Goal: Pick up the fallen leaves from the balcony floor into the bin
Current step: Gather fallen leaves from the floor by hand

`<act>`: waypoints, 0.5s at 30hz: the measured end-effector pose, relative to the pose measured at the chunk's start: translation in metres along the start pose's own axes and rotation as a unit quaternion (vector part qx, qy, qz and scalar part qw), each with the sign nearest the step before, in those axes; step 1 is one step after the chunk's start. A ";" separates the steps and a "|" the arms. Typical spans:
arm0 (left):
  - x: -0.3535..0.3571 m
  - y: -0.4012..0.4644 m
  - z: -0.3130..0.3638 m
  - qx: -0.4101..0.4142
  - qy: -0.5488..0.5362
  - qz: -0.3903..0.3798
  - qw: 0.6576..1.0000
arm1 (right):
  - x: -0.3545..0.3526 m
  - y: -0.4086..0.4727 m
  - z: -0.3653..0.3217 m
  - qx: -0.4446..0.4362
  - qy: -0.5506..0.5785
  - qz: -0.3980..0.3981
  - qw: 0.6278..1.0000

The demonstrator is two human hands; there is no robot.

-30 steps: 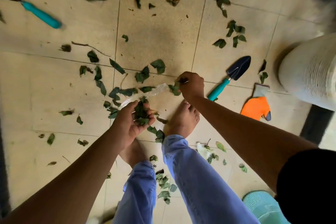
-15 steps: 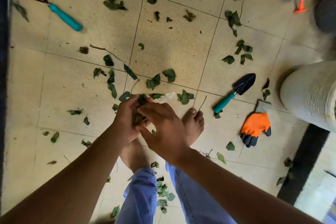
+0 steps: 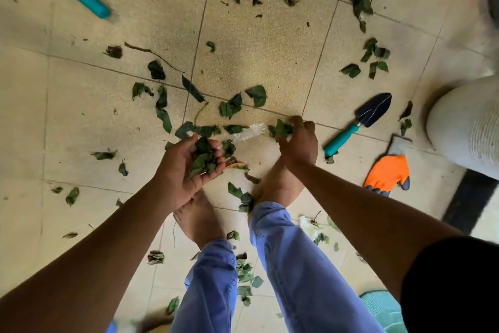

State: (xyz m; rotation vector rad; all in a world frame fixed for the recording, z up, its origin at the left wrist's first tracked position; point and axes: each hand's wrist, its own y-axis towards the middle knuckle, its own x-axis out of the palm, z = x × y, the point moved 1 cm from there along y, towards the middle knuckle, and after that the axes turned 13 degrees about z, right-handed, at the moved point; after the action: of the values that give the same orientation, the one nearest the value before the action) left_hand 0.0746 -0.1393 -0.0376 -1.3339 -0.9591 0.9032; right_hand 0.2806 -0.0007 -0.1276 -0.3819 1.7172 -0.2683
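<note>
Fingers [image 3: 216, 155] of the left hand [image 3: 186, 170] curl upward, palm up, cupping a bunch of gathered leaves [image 3: 202, 162]. Right hand [image 3: 299, 143] reaches the floor just beyond the right foot [image 3: 278, 184], fingers bent and closed on a leaf cluster [image 3: 280, 130] (fingertips largely hidden behind the knuckles). Loose leaves [image 3: 256, 95] lie scattered over the tiled floor [image 3: 270, 49] on all sides of that foot. A clear plastic scrap [image 3: 249, 132] lies between the hands. Right of the foot: trowel [image 3: 359, 122], orange glove [image 3: 386, 173]. A teal meshed object [image 3: 383, 311] is cut off at the lower edge; whether it is the bin cannot be determined.
</note>
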 end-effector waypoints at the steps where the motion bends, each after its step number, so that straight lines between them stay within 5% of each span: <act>1: -0.003 0.002 -0.002 0.000 0.004 0.005 1.000 | 0.005 0.003 -0.003 -0.005 0.002 0.000 1.000; 15: -0.007 0.006 -0.023 -0.017 -0.006 0.020 1.000 | 0.007 0.024 -0.015 -0.007 -0.009 -0.058 0.998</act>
State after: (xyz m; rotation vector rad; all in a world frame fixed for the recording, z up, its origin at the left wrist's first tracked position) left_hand 0.0935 -0.1537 -0.0439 -1.3828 -0.9636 0.9295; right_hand 0.2627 0.0181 -0.1405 -0.4934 1.6824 -0.3350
